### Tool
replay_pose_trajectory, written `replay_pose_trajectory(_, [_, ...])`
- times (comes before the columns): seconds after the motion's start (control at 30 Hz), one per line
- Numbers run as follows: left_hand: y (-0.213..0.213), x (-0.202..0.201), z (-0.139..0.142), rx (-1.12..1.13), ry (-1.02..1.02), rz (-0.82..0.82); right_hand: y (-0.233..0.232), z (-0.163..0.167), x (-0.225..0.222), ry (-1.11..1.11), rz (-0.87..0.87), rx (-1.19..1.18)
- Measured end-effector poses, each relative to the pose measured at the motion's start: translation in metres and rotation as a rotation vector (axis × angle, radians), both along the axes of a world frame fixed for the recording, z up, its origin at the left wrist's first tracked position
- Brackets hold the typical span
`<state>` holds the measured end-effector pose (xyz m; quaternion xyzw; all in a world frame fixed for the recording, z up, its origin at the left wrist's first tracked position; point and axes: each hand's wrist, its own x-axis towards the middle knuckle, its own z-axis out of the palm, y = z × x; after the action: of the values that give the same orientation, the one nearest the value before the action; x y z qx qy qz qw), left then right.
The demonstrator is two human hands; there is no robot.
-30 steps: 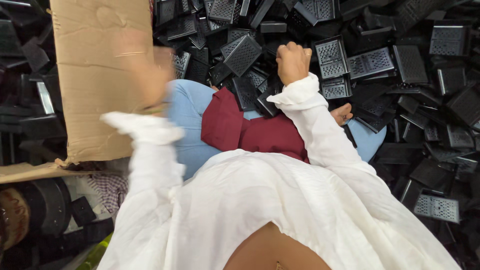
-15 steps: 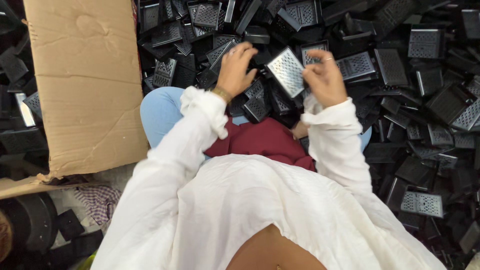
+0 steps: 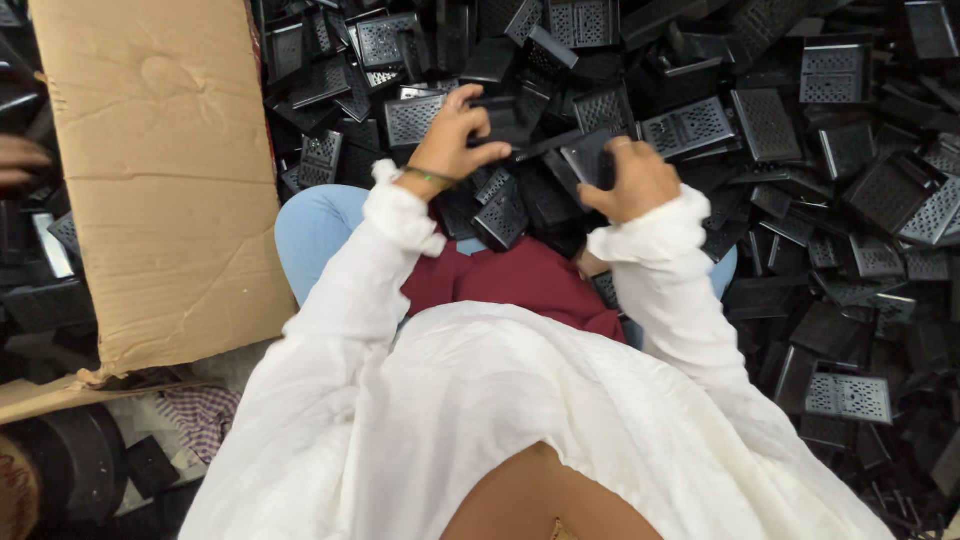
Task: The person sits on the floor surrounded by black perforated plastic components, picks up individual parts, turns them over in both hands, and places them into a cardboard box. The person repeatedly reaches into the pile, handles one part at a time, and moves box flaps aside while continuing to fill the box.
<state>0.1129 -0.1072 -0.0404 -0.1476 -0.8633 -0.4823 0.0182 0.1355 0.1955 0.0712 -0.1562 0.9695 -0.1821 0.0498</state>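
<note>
Right hand [image 3: 640, 180] clenched round black grille [image 3: 590, 160]; left hand [image 3: 455, 135] released over pile [image 3: 860, 200]. Likely light, stiff; best gripped by edges.

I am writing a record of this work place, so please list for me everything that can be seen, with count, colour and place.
perforated plastic parts: too many to count, black, heaped across the top and right of the view
cardboard sheet: one, brown, creased, at the left beside the heap
checked cloth: one, purple and white, low at the left under the cardboard's edge
round dark object: one, black, bottom left corner
another person's hand: one, at the far left edge
blue cushion: one, light blue, under the arms
red cloth: one, dark red, on the lap
left hand: fingers curled, touching the parts in the heap
right hand: closed around one black part
</note>
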Motion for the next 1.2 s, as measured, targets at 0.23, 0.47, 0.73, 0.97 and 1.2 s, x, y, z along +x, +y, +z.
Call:
replay_pose_trajectory(0.23, [-0.015,0.044,0.05,0.215,-0.031,-0.326,-0.023,-0.029,-0.024,-0.203,0.391,-0.96])
replay_pose_trajectory(0.47, [0.056,0.057,0.027,1.299,-0.157,0.217,-0.093,-0.082,0.016,-0.327,-0.07,-1.213])
replay_pose_trajectory(0.73, [0.059,0.054,0.048,0.644,0.251,0.226,-0.11,-0.026,0.027,0.211,-0.024,-0.823])
replay_pose_trajectory(0.97, [0.033,0.036,0.057,1.625,-0.334,0.064,-0.101,0.005,0.019,-0.168,-0.024,-1.284])
replay_pose_trajectory(1.2, [0.031,0.031,0.051,1.658,-0.369,0.121,-0.106,0.004,0.026,-0.045,0.002,-1.046])
